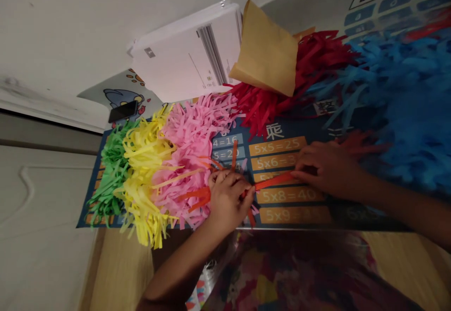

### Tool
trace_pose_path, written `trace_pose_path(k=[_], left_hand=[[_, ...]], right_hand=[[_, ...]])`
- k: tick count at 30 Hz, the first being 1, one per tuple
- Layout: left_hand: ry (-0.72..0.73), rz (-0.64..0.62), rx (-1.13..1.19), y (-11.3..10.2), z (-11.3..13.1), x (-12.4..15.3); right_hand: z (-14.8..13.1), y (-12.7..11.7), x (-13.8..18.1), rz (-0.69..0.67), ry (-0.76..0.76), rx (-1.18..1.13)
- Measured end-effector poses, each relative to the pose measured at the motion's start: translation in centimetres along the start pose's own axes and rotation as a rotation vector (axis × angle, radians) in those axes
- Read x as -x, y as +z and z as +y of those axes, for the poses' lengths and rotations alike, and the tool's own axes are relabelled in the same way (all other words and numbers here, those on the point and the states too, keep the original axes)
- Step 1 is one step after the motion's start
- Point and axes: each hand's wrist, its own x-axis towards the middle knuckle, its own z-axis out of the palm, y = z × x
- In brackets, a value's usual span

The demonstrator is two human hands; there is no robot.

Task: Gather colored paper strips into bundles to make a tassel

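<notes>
My left hand (229,198) is closed around a bunch of orange-red paper strips (275,179), and loose strip ends stick out on several sides of the fist. To its right, my right hand (327,170) pinches the other end, so the twisted strips run taut between both hands over the multiplication-table mat (289,214). More red strips show blurred behind my right fingers. Pink fringed paper (186,156) lies against my left hand. Yellow fringe (146,160) and green fringe (114,170) lie further left.
Behind stand a white box (183,57) and a tan paper piece (269,50) resting on dark red fringe (324,57). Blue fringe (416,109) fills the right side. A black phone (123,112) lies at the back left, near the wall. The mat's front edge faces my lap.
</notes>
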Motion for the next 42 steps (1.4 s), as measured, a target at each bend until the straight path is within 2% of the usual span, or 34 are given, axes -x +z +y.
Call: trace_pose_path(k=[8,10,11,13,15,16,18,20,22,25,28,34,37,42], left_hand=[[-0.045,-0.075,0.016,-0.3,-0.2,-0.4],[0.021,-0.06,-0.06,-0.3,0.2,-0.5],[0.084,-0.032,-0.116,-0.2,0.5,-0.5],[0.216,0.021,-0.25,-0.1,1.1,-0.3],[0.286,0.047,-0.367,0.1,1.6,-0.1],[0.302,0.048,-0.403,0.1,1.7,0.1],[0.333,0.038,-0.419,0.1,1.8,0.2],[0.351,0.018,-0.382,0.0,2.0,0.0],[0.343,0.004,-0.347,-0.1,2.3,-0.4],[0.327,0.016,-0.35,-0.1,3.0,-1.2],[0.338,0.022,-0.376,0.2,3.3,-1.7],[0.315,0.06,-0.357,0.8,2.7,-1.5],[0.315,0.009,-0.369,0.5,2.7,-1.6],[0.34,-0.11,-0.478,0.0,3.6,-2.3]], right_hand=[[-0.6,-1.1,-0.7,-0.075,0.102,0.075],[-1.8,-1.0,-0.4,-0.001,0.091,0.191],[-2.7,-0.6,-0.1,0.069,0.029,0.243],[-4.1,0.5,0.8,0.211,-0.19,0.281],[-4.6,1.7,2.0,0.262,-0.387,0.254],[-4.4,2.1,2.6,0.255,-0.422,0.254],[-3.2,1.8,3.5,0.234,-0.376,0.323],[-2.1,0.7,3.9,0.228,-0.344,0.387],[-1.8,-0.5,3.4,0.226,-0.408,0.403],[-2.9,-0.7,1.7,0.169,-0.548,0.411],[-3.8,0.4,-0.1,0.114,-0.593,0.449],[-3.2,0.4,-1.1,0.074,-0.471,0.379],[-3.6,-0.2,-1.3,0.034,-0.482,0.38],[-4.9,-0.5,-2.5,-0.146,-0.562,0.511]])
